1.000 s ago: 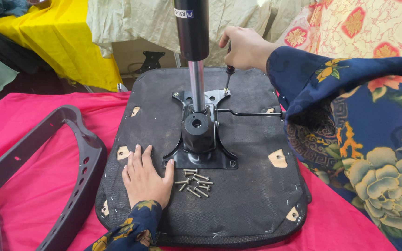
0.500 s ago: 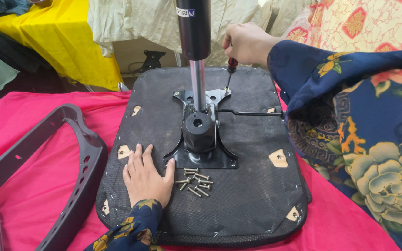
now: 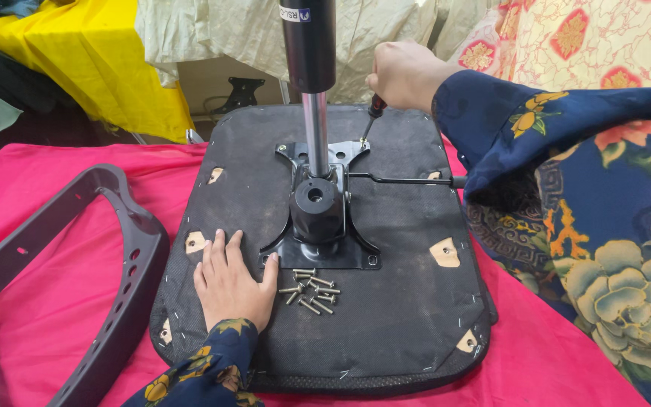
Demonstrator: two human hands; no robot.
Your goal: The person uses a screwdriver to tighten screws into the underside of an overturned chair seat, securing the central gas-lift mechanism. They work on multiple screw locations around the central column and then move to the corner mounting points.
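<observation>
An upturned black chair seat point(image 3: 401, 301) lies on a pink cloth. A black metal mechanism plate point(image 3: 318, 218) is mounted at its middle, with a chrome and black gas cylinder point(image 3: 309, 60) standing up from it. My right hand point(image 3: 404, 75) grips a screwdriver point(image 3: 371, 117), whose tip points down at the plate's far right corner. Flat on the seat, fingers spread, my left hand point(image 3: 231, 283) rests by the plate's near left corner. Several loose screws point(image 3: 310, 290) lie just right of that hand. A thin lever rod point(image 3: 401, 180) sticks out to the right.
A dark plastic chair frame piece point(image 3: 126, 271) lies on the pink cloth point(image 3: 47, 301) at the left. A yellow cloth point(image 3: 107, 68) and a pale cloth point(image 3: 212, 30) hang behind. My floral sleeve point(image 3: 589, 188) fills the right side.
My right hand with the screwdriver has shifted slightly at the far corner of the plate. The left hand stays flat on the seat.
</observation>
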